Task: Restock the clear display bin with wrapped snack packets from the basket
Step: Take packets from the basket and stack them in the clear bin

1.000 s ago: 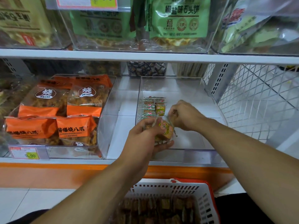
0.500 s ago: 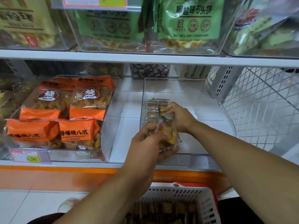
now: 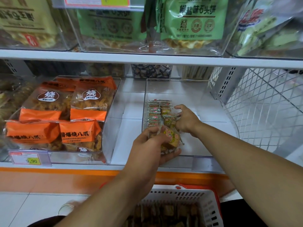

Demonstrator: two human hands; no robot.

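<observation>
Many wrapped packets in the white basket (image 3: 188, 196) nearest, left hand (image 3: 148, 149) curled round a bunch of snack packets (image 3: 171, 140) at the clear bin (image 3: 218, 128) front, right hand (image 3: 186, 119) pinching one packet (image 3: 169, 121) against the rows (image 3: 155, 114) inside.

Packets (image 3: 158, 114) stacked at bin's (image 3: 188, 157) left wall, mid-depth. Second bin (image 3: 113, 128) of bagged snacks (image 3: 68, 112) sits left, along same shelf (image 3: 127, 145) front edge. Basket (image 3: 205, 203) below shelf, nearer viewer. Candy tub (image 3: 151, 71) behind.
</observation>
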